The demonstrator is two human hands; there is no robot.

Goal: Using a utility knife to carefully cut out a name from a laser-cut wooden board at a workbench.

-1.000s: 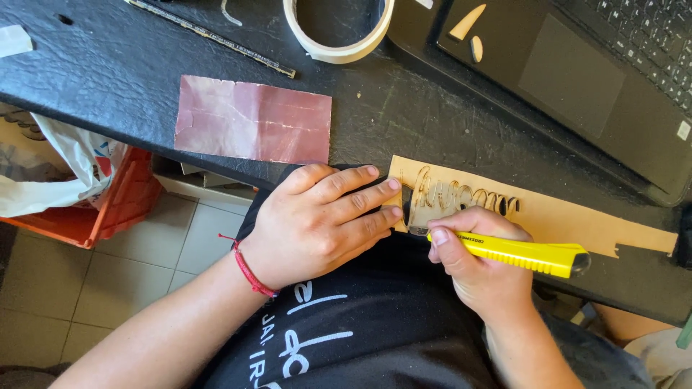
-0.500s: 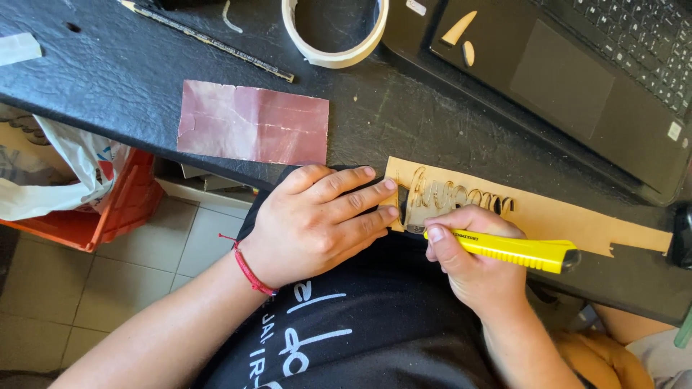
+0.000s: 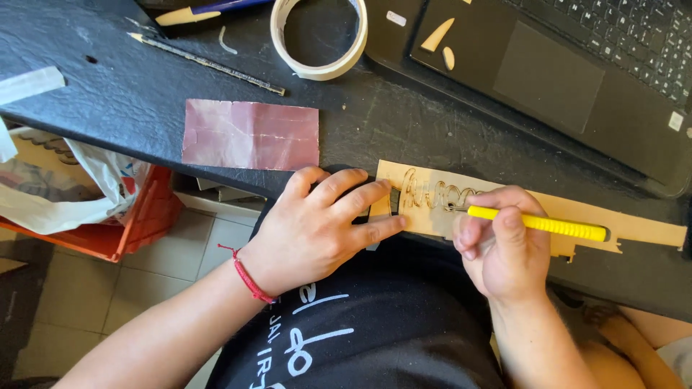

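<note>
Tan cut-out strip [image 3: 591, 216] on dark table [image 3: 144, 101]: left hand [image 3: 317, 227], fingers spread, pressing its 9 o'clock end; right hand [image 3: 504, 245] clamped round yellow craft knife [image 3: 540, 223], tip at lettering; pink sheet [image 3: 251, 135] at 10 o'clock

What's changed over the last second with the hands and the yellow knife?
The right hand has shifted its grip on the yellow craft knife, which now lies flatter along the tan wood strip, tip at the cut-out lettering. The left hand stays pressed on the strip's left end. Pink sheet and tape roll are unmoved.
</note>
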